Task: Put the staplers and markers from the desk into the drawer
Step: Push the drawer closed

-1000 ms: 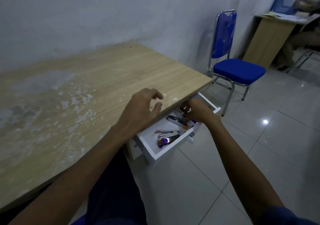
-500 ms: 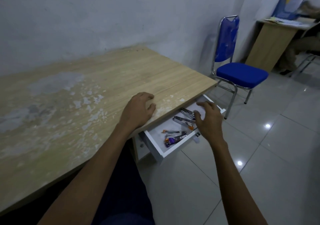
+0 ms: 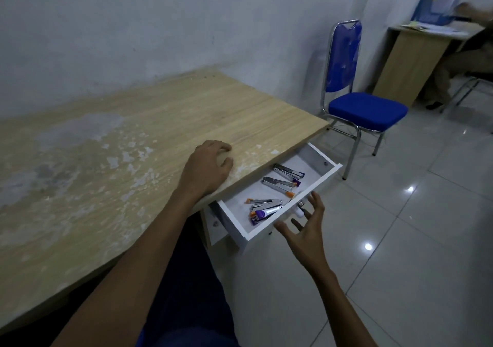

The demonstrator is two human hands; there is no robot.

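In the open white drawer [image 3: 317, 186] under the desk [image 3: 160, 133] lie the staplers [image 3: 286, 177] and markers [image 3: 262, 214]. My left hand [image 3: 206, 169] rests empty on the desk edge, fingers loosely curled; my right hand [image 3: 306, 229] hovers spread wide, empty, just before the drawer front.

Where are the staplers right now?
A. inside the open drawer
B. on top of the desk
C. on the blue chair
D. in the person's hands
A: the staplers lie inside the open white drawer, while the desk top is bare and both hands are empty.
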